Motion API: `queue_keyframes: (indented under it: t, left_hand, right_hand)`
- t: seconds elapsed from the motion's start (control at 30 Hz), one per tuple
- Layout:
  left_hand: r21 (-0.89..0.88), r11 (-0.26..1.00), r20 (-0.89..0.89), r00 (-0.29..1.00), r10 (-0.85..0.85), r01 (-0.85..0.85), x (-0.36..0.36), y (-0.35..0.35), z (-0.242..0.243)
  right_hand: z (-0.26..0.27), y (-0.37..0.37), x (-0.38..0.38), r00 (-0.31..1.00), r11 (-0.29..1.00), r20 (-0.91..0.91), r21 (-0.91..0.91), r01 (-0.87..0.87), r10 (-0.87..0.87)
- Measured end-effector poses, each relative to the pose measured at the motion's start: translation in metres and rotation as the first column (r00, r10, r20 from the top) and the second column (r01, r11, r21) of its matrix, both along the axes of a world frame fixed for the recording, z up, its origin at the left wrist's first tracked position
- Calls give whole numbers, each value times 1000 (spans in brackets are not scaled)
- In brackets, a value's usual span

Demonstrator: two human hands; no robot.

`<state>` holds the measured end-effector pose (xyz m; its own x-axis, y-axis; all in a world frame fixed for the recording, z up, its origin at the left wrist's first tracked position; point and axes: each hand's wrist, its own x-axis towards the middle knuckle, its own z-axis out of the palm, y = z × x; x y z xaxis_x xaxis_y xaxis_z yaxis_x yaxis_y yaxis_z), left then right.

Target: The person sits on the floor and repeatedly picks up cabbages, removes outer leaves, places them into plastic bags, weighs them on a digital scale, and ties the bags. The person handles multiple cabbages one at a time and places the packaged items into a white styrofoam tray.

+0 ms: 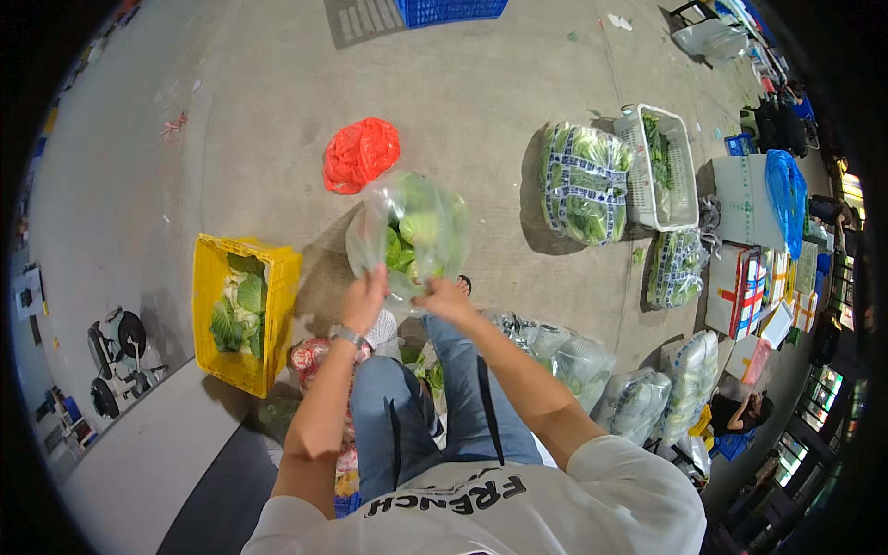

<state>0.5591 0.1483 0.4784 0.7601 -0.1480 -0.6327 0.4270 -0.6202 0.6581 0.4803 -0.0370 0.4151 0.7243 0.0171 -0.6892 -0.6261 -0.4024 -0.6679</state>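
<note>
A clear plastic bag [371, 215] of green leafy vegetables [416, 232] stands in front of my legs. Its mouth faces me, and the greens show through the film. My left hand [368, 300], with a metal-banded watch on the wrist, grips the near left edge of the bag. On the opposite side, my right hand [446, 300] pinches the bag's near edge; motion blurs it, and its fingertips are partly hidden. A crumpled red plastic bag [361, 154] lies on the floor just beyond the clear one.
To the left, a yellow crate [281, 312] holds cabbage leaves. Strapped vegetable bundles [585, 184] and a white basket [687, 201] stand on the right. Wrapped vegetables [583, 361] lie beside my right leg. Farther off are a blue crate [451, 12], foam boxes [739, 201] and a seated person [735, 413].
</note>
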Motion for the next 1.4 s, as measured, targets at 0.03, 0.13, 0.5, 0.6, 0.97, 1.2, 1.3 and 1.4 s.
queue_keyframes:
  t: [0.03,0.13,0.5,0.6,0.97,1.2,1.3,1.4]
  left_hand:
    - [-12,992,163,979,-125,129,2,-12,0]
    - [117,910,451,796,-405,397,3,-33,8]
    - [301,605,278,539,-795,737,106,42,-135]
    - [199,621,663,362,-655,758,122,12,-206]
    - [-275,532,764,518,-385,801,121,16,-245]
    - [-751,625,-243,969,38,-213,105,19,-222]
    - [-581,686,-469,869,158,-438,110,11,-233]
    - [-561,795,-75,943,-325,230,116,6,-240]
  right_hand:
    - [-8,18,5,993,1000,117,18,11,-13]
    - [-21,56,14,931,987,346,147,66,-114]
    - [19,55,69,917,921,118,140,364,-381]
    - [27,62,75,932,954,206,45,296,-299]
    - [42,53,71,948,845,199,-434,313,-248]
    - [45,43,86,790,706,201,-608,-363,580]
    - [12,67,117,629,749,409,-401,-527,661]
    - [-16,73,157,588,784,520,-362,-505,619]
